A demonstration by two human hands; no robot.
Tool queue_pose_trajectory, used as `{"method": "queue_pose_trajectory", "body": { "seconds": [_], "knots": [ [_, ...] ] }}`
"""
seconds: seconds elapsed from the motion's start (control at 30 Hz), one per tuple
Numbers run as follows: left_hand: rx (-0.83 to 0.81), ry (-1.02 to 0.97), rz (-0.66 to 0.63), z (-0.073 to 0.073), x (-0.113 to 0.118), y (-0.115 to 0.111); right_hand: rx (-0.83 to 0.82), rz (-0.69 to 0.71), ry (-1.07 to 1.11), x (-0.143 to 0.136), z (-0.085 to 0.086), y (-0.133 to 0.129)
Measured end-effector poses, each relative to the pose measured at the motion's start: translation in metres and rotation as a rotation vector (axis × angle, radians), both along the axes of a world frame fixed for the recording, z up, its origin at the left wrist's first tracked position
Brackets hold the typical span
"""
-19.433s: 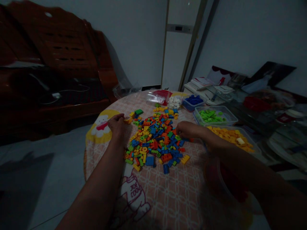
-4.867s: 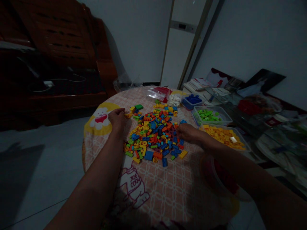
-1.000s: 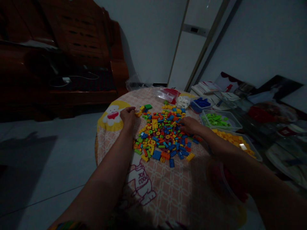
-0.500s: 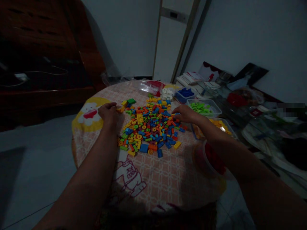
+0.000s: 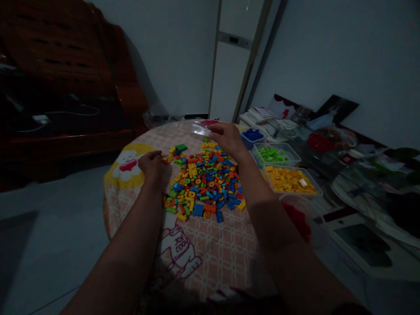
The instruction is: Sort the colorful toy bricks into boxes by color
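Note:
A spread of small multicoloured toy bricks [image 5: 210, 179] covers the middle of the round, cloth-covered table [image 5: 226, 245]. At the pile's left edge, my left hand [image 5: 151, 165] rests with its fingers closed beside some yellow-orange pieces [image 5: 166, 159]; what it holds, if anything, is too small and dark to name. My right hand [image 5: 226, 136] is above the far side of the pile, near a clear plastic tray [image 5: 199, 128]. Its fingers are bent and point left, and whether something is between them cannot be made out. A green brick [image 5: 181, 147] lies beyond my left hand.
Along the right edge stand clear tubs of blue pieces [image 5: 252, 134], green pieces [image 5: 271, 154], yellow pieces [image 5: 290, 179] and red pieces [image 5: 297, 221]. Farther right, a cluttered glass table [image 5: 331, 170] holds papers and bags. A wooden bench [image 5: 75, 135] is at the left.
My right hand has moved left and away from me, from the pile's right side to its far side. My left hand stays at the left edge. The view has shifted slightly.

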State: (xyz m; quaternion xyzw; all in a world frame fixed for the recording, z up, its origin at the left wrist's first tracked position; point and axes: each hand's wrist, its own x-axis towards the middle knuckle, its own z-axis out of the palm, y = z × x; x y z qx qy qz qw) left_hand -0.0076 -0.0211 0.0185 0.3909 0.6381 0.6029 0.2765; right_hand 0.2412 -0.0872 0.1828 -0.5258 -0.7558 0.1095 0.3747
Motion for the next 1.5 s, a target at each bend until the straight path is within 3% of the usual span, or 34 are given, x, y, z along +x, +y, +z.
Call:
{"method": "queue_pose_trajectory", "body": {
  "seconds": [0.13,0.27,0.63,0.9,1.17,1.5],
  "knots": [
    [0.008,-0.007,-0.014,0.002,-0.001,-0.001,0.016,-0.178,0.224,0.018,-0.031,-0.002],
    [-0.004,-0.001,-0.008,0.002,-0.001,-0.001,0.041,-0.289,0.27,0.029,-0.049,-0.009],
    [-0.054,0.067,-0.03,0.014,0.005,-0.002,0.023,-0.244,0.244,0.039,-0.058,-0.012],
    [-0.032,0.075,-0.033,0.005,0.002,0.001,0.007,-0.262,0.222,0.06,-0.059,-0.012],
    [-0.027,0.096,-0.041,0.005,0.0,0.002,-0.1,-0.46,0.025,0.091,-0.078,-0.014],
    [-0.034,0.123,-0.038,-0.005,-0.006,0.011,-0.283,-0.353,-0.391,0.06,-0.104,-0.003]
  ]
}}
